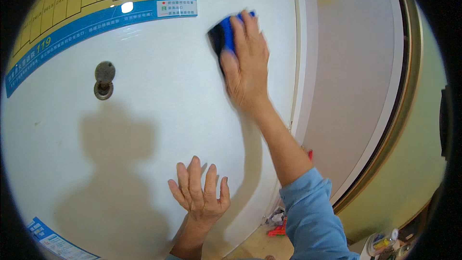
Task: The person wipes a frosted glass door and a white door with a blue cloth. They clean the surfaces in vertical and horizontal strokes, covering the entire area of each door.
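Note:
My right hand [249, 61] presses a blue and black cloth or pad [224, 34] flat on the upper right part of a white door [173, 79]. The thumb lies on the near side of the pad and the fingers over its blue part; the hand looks slightly blurred. Lower down, my left hand [200, 191] is against the door with its fingers spread and nothing in it. A round metal peephole with a swivel cover [104, 79] is on the door to the left of both hands.
A yellow and blue floor-plan sign [108, 11] is at the upper left, another printed sheet [61, 242] at the lower left. Hinges and a door frame [301, 79] run along the right. A red object [278, 229] lies on the floor; a clear container [382, 243] stands lower right.

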Demonstrator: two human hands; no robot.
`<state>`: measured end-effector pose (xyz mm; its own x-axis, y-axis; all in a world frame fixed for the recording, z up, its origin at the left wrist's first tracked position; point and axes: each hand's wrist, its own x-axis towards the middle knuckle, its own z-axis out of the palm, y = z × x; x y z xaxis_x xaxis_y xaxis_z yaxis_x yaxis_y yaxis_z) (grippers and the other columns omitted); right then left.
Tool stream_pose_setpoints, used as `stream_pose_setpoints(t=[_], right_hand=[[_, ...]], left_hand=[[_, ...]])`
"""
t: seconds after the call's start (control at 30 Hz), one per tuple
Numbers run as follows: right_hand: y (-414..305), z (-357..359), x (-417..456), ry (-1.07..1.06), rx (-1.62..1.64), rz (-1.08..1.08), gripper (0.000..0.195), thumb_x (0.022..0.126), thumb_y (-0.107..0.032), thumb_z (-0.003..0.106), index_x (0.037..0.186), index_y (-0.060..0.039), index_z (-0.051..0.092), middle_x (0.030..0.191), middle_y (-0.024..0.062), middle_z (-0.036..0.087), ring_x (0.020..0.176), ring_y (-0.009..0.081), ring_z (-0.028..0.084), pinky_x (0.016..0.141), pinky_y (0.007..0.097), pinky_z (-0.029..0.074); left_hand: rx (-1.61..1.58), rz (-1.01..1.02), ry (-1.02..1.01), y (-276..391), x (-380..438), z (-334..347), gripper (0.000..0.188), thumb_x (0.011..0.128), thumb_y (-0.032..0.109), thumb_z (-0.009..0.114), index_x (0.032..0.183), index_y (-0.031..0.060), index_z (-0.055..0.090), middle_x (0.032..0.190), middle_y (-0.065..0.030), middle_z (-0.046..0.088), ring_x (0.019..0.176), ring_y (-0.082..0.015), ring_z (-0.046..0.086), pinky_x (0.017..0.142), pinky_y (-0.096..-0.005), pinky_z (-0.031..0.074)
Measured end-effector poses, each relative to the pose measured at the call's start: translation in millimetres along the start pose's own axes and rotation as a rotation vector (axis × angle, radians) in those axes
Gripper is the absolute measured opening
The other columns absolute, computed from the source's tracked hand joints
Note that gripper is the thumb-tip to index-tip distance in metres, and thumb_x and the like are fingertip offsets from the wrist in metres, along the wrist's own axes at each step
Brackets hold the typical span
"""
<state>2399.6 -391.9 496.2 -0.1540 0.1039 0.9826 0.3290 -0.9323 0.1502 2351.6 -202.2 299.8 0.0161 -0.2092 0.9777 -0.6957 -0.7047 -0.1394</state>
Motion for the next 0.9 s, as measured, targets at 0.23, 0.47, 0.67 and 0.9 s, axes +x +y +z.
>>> stream_pose_setpoints(t=[0.23,0.47,0.67,0.9], right_hand=[[52,4,7,0.032,-0.003,0.11,0.06,0.101,-0.038,0.038,0.147,-0.0004,0.036,0.155,0.0258,0.028,0.147,0.0398,0.02,0.118,0.0544,0.011],[0,2,-89,-0.226,0.034,0.072,0.063,0.094,-0.031,0.051,0.148,-0.0029,0.037,0.158,0.0249,0.022,0.147,0.0446,0.018,0.116,0.0576,0.012],[45,13,-7,-0.051,-0.064,0.025,0.06,0.099,-0.037,0.045,0.147,-0.0033,0.038,0.156,0.0222,0.028,0.146,0.0377,0.023,0.117,0.0554,0.011],[88,12,-24,-0.01,-0.035,0.178,0.059,0.099,-0.033,0.042,0.148,-0.0009,0.035,0.157,0.024,0.025,0.148,0.0374,0.02,0.118,0.0559,0.009]], left_hand=[[-0.023,-0.066,0.015,12,10,6,0.048,0.086,0.023,0.065,0.127,0.0031,0.051,0.145,-0.025,0.04,0.144,-0.0493,0.021,0.115,-0.0621,-0.004],[-0.065,-0.046,0.073,-12,29,28,0.049,0.086,0.021,0.064,0.13,0.0048,0.051,0.147,-0.023,0.039,0.146,-0.0451,0.02,0.116,-0.0621,-0.004],[0.123,-0.039,0.047,-16,16,31,0.05,0.084,0.022,0.067,0.13,0.0084,0.055,0.149,-0.0195,0.037,0.146,-0.0451,0.02,0.116,-0.0629,-0.002],[0.17,-0.016,0.03,-13,21,50,0.047,0.084,0.024,0.067,0.127,0.0077,0.058,0.149,-0.0204,0.037,0.144,-0.0483,0.021,0.115,-0.0649,0.001]])
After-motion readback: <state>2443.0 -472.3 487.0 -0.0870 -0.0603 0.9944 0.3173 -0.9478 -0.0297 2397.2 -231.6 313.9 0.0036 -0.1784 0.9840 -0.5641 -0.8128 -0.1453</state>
